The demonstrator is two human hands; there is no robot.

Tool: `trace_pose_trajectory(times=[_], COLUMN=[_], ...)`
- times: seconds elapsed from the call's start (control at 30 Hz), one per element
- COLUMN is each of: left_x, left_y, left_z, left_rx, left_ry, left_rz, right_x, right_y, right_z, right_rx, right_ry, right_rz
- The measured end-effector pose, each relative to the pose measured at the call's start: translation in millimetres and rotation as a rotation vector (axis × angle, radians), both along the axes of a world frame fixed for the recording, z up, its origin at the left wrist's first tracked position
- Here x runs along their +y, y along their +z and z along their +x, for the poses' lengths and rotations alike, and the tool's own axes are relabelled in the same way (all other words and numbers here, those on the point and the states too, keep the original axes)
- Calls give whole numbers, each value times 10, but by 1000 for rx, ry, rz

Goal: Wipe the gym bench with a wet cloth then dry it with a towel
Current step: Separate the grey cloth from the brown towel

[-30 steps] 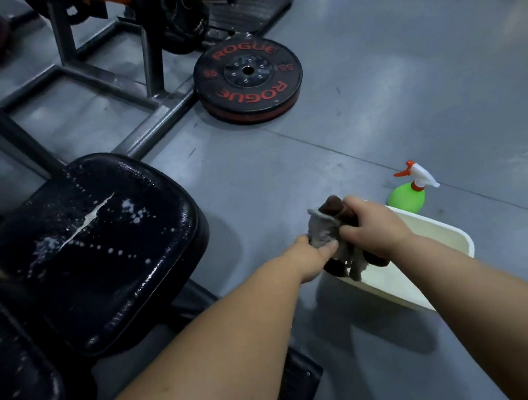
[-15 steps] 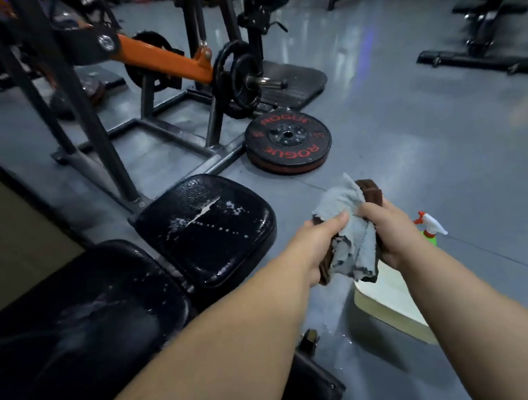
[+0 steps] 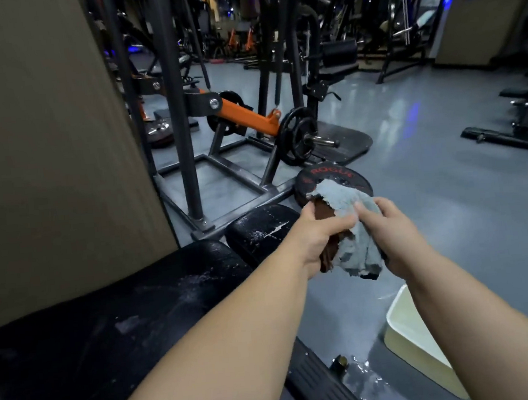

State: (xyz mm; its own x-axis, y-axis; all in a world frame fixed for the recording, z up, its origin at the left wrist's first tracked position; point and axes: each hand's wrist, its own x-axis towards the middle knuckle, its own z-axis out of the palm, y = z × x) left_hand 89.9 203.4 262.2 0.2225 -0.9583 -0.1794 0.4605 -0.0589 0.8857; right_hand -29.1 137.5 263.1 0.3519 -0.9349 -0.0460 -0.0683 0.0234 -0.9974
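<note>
A grey and brown cloth [image 3: 351, 230] hangs bunched in the air between my two hands, above the floor just right of the bench. My left hand [image 3: 318, 236] grips its brown left side. My right hand [image 3: 390, 236] holds the grey right side, fingers pressed on top. The black gym bench lies below and to the left: a small seat pad [image 3: 259, 232] with white droplets and a streak, and a long back pad [image 3: 115, 334] with faint white smears. The cloth is apart from both pads.
A cream plastic basin [image 3: 405, 331] sits on the floor at lower right, with a small puddle [image 3: 364, 373] beside it. A black and red weight plate [image 3: 324, 175] lies flat beyond the cloth. A steel and orange machine frame [image 3: 243, 118] and a tan wall [image 3: 43, 139] stand left.
Both hands lifted the cloth up out of the basin and away from it. The view rose from the floor toward the room, and the spray bottle dropped out of sight.
</note>
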Motion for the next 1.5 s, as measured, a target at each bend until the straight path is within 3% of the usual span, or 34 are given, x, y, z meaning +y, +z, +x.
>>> trace_pose_trajectory(times=[0.13,0.4,0.63,0.8,1.07,1.2,1.27,1.33,1.5], left_x=[316,689,937,1012,983,1023,1051,1096,1253], left_y=[28,-23,122,227,333,392,436,494,570], left_z=[-2,-35,256,478,624,741,799,849,966], left_rx=[22,132,-104,-313,-460,-425,-385,-325,-232], left_ry=[3,284,218,247,323,310,304,299,338], left_rz=[-58,66,42,9,-17,-54,-72,-101,-173], right_x=[188,530,603,598,499,604,645,699,996], right_y=[133,90,177,220,235,355,401,410,426], right_z=[116,335,372,368,134,319,474,611,862], right_rx=[-207,-472,-546,-408,226,409,491,461,14], right_ry=[-136,-258,-183,-121,-406,-168,-33,124,416], right_rz=[34,181,271,315,-82,-298,-296,-174,351])
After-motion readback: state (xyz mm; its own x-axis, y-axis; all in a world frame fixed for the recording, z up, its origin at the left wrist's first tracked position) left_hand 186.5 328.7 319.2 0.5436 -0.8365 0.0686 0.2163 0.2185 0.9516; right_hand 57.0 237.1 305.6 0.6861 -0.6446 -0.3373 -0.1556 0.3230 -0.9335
